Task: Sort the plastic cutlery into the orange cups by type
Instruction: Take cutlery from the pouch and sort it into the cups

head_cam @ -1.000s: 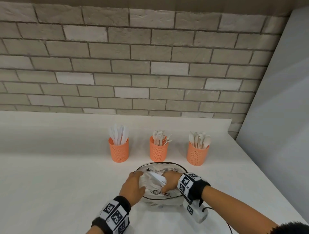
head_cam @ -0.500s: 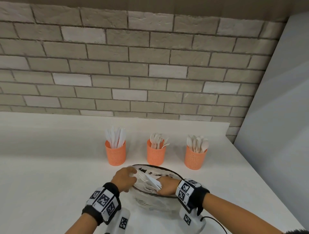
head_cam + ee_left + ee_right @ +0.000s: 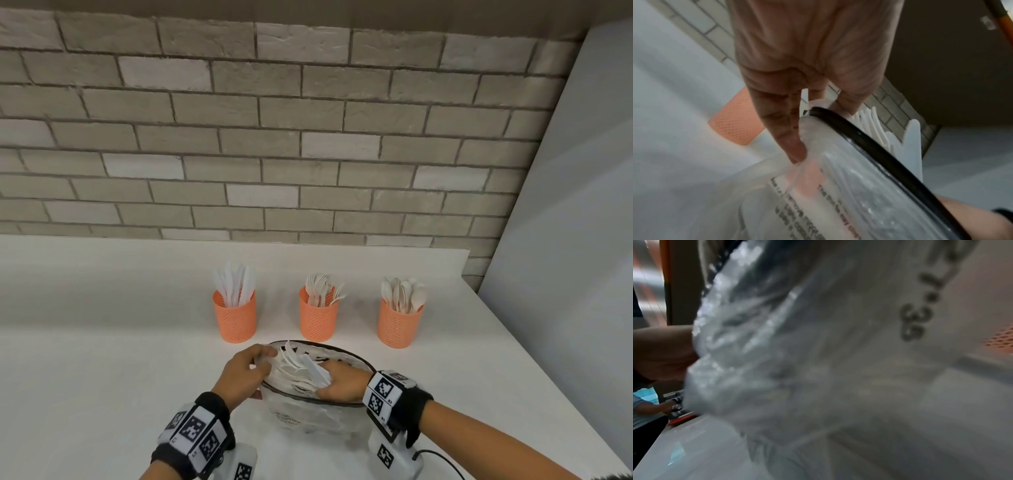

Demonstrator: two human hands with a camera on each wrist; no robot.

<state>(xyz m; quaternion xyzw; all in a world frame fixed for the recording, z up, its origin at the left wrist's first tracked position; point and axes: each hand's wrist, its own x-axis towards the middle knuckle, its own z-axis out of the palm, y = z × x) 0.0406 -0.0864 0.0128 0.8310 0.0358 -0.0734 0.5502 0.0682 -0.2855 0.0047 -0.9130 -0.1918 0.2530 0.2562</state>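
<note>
Our left hand [image 3: 245, 371] has shifted to pinch the clear bag's [image 3: 308, 414] rim open while our right hand [image 3: 337, 380] grips white knives [image 3: 310, 368] inside, ready for sorting.

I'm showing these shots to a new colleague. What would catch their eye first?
Probably the three orange mesh cups in a row against the pale counter: knives in the left cup, forks in the middle cup, spoons in the right cup. Next, nearer the camera, the clear plastic bag of white cutlery, its rim held by the left hand while the right hand reaches inside.
</note>
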